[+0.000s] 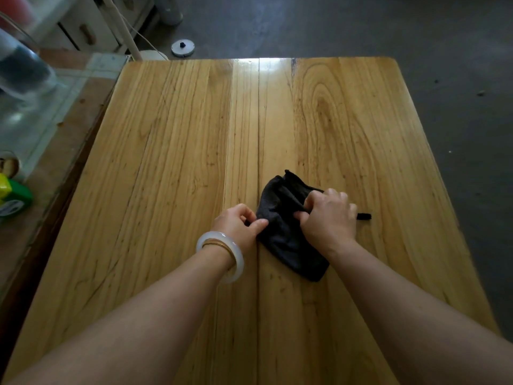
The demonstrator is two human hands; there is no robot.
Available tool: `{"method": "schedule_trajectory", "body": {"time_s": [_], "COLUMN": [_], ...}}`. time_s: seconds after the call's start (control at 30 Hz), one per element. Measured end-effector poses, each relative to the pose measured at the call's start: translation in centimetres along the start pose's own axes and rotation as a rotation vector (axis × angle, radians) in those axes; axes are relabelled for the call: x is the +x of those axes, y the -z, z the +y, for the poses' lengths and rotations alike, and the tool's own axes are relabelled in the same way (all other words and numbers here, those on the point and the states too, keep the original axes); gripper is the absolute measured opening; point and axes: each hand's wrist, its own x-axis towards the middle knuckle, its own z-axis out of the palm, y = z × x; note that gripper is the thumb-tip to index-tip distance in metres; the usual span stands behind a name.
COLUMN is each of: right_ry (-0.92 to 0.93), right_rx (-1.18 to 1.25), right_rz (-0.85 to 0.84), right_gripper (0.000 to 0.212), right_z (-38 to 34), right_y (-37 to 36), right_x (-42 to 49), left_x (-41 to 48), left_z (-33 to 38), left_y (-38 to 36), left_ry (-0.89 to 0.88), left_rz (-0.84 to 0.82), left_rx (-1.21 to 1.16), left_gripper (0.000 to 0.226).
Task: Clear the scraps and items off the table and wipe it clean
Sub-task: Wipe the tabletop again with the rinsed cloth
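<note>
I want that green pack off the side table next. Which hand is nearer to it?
Left. The left hand pinches the black cloth at its left edge, toward the green pack; the right hand grips the cloth farther right.

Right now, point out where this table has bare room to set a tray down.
The table is bare wood across its far half, from the far edge to the dark cloth, and along the left side beside the glass-topped counter. Crowded only near centre-right, where the left hand and right hand grip the cloth.

Left hand (237, 222) and right hand (330, 218) both pinch black cloth (288, 234) on wooden table (155, 168).
</note>
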Motion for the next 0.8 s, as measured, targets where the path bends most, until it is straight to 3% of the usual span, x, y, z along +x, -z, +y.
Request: {"method": "schedule_trajectory", "body": {"time_s": [0.07, 0.13, 0.23, 0.3, 0.37, 0.43, 0.5, 0.57, 0.6, 0.67, 0.73, 0.8], "right_ry": [0.188, 0.404, 0.674, 0.782, 0.832, 0.759, 0.547, 0.214, 0.028, -0.283, -0.387, -0.381], "right_rx": [0.085, 0.204, 0.262, 0.229, 0.189, 0.276, 0.504, 0.55, 0.497, 0.406, 0.404, 0.421], "right_rz": [0.125, 0.14, -0.01, -0.15, -0.275, -0.344, -0.156, 0.075, 0.074, -0.086, -0.159, -0.149], "right_gripper": [0.013, 0.01, 0.008, 0.01, 0.014, 0.028, 0.035, 0.025, 0.02, 0.034, 0.045, 0.049], "right_z": [-0.2, -0.6, -0.5, -0.1, 0.4, 0.7, 1.1, 2.1, 2.8, 3.9, 4.0, 3.2], "right_y": [0.5, 0.9, 0.6, 0.1, -0.3, -0.4, -0.3, -0.3, -0.1, 0.1, 0.3, 0.0], "right_x": [-1.3, -3.5, -6.6, -7.7, -8.1, -8.6, -8.8, -7.9, -7.3, -6.5, -6.3, -6.3], "left_x": [0.0, 0.1, 0.6, 0.9, 0.8, 0.7, 0.5, 0.5, 0.5, 0.4, 0.3, 0.2], "left_z": [0.2, 0.5, 0.6, 0.3, 0.5, 0.6, 1.0, 1.2, 1.3, 1.5, 1.5, 1.4], "left_y": [0.3, 0.9, 1.8, 2.0, 2.1, 2.0, 1.8, 1.5, 1.4, 1.5, 1.6, 1.6], "left_ry": [0.125, 0.305, 0.481, 0.508, 0.507, 0.492, 0.437, 0.41, 0.406, 0.385, 0.353, 0.327], "left_rz": [-0.025, -0.051, -0.068, -0.105, -0.144, -0.178, -0.209, -0.23, -0.244, -0.289, -0.317, -0.316], "left_rx": [-0.23, -0.447, -0.638, -0.671, -0.64, -0.47, -0.274, -0.183, -0.174, -0.223, -0.322, -0.416], "left_gripper": [0.034, 0.045, 0.049, 0.05, 0.064, 0.085, 0.081, 0.066, 0.061, 0.06, 0.062, 0.06]}}
